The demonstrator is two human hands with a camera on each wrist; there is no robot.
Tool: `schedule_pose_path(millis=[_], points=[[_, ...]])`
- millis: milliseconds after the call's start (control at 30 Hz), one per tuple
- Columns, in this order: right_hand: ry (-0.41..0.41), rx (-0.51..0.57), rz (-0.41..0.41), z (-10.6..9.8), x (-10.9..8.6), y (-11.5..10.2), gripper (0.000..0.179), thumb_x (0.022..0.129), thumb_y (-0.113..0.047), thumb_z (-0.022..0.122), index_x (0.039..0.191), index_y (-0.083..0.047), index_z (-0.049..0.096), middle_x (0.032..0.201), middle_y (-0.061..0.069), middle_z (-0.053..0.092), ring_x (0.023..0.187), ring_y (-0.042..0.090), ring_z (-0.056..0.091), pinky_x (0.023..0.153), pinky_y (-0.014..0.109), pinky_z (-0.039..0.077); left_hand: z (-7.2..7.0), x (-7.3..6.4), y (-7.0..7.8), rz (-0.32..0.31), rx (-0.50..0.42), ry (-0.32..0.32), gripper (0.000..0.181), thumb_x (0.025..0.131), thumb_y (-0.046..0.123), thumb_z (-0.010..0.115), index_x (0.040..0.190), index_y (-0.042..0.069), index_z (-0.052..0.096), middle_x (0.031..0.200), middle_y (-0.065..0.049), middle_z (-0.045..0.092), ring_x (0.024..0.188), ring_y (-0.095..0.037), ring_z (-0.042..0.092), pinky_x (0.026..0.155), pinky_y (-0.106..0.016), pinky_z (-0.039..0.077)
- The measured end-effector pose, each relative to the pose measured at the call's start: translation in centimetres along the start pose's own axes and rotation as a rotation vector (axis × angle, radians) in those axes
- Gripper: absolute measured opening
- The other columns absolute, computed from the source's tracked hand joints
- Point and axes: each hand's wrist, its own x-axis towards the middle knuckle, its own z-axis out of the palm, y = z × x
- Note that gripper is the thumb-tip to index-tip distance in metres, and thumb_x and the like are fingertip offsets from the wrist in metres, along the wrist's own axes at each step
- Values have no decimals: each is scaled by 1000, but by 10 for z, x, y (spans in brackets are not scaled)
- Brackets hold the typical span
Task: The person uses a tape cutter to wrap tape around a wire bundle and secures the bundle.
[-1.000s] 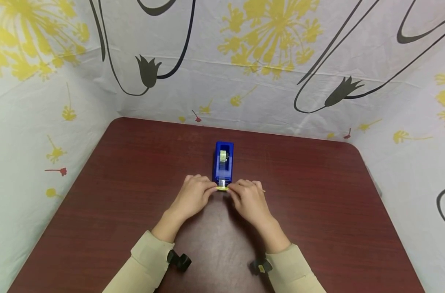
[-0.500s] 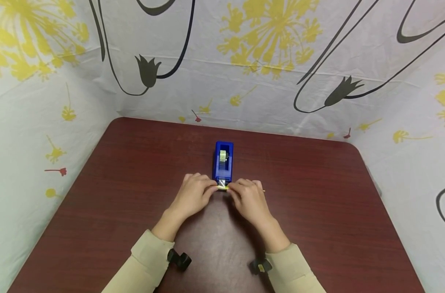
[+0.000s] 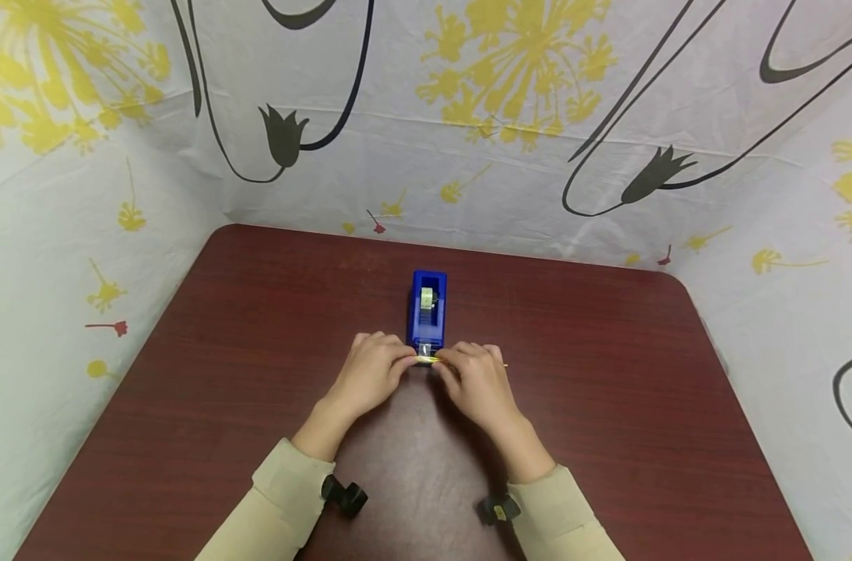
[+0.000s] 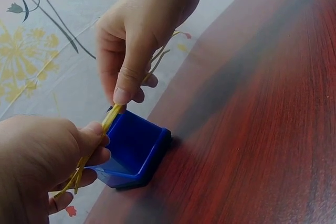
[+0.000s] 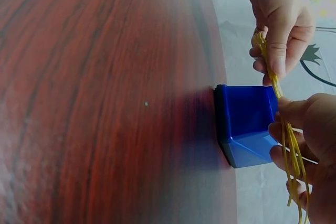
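Between my hands, a bundle of thin yellow strands (image 3: 427, 359) stretches across the front end of a blue tape dispenser (image 3: 428, 315). My left hand (image 3: 371, 375) pinches the bundle at one side, thumb against fingers. My right hand (image 3: 480, 387) pinches it at the other side, and a strand tip sticks out past its fingers. Loose ends of the strands (image 5: 294, 156) trail below the right hand in the right wrist view. A short length of clear tape (image 3: 424, 350) lies at the dispenser's front, right behind the bundle. The fingers partly cover the strands.
The dispenser carries a tape roll (image 3: 427, 298) and stands on a dark red wooden table (image 3: 279, 312). Behind the table hangs a white cloth (image 3: 391, 93) with yellow and grey flower prints. Black wrist cameras (image 3: 352, 499) sit at both sleeve cuffs.
Both hands keep almost the same place. The yellow strands between the fingertips shift slightly and look narrower now than one second ago. The dispenser has not moved.
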Motion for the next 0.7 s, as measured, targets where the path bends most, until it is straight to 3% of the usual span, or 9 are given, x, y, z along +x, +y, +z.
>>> schedule_pose_path(millis=[500,700], points=[[25,10,3,2,1,1,11,86,-14,82,97,-14,80,85,-2,72,77,17,68,77,44,44,2,-1,-1,6,-12,12,12,99,24,68,99,18,79,88,7,70,82,-15,60,83,-43,42],[-2,11,12,2,1,1,12,87,-13,81,99,-12,80,85,0,73,78,18,70,76,42,44,2,-1,-2,2,-5,12,11,98,24,69,97,18,79,86,8,69,81,-14,60,82,-41,41]])
